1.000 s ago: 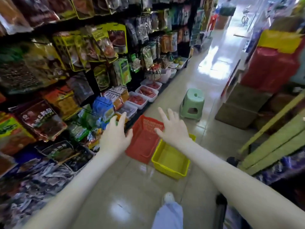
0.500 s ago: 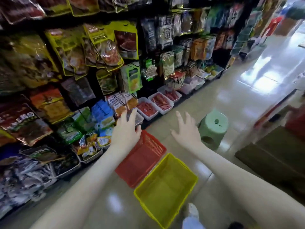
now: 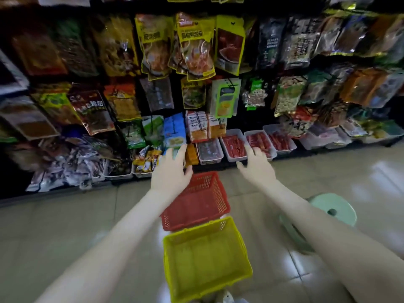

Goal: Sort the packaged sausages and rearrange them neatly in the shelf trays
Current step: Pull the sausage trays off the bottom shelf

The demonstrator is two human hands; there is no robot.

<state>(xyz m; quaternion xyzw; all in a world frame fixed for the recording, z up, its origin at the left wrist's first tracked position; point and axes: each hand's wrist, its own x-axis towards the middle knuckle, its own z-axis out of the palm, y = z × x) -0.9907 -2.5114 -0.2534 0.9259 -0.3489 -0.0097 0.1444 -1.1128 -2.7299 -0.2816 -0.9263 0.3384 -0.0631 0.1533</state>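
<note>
Shelves [image 3: 238, 121] now facing us, we are reaching open, empty left hand [image 3: 172, 169] and right hand [image 3: 255, 166] toward sausage trays [image 3: 286, 151].

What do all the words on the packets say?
No text reads clearly.
Yellow hanging packets: big Chinese characters, too blurred to read.
Dark red packet: white Chinese characters, too blurred to read.
Orange packets: small print, too small to read.
Red basket, yellow basket: no words visible.
</note>
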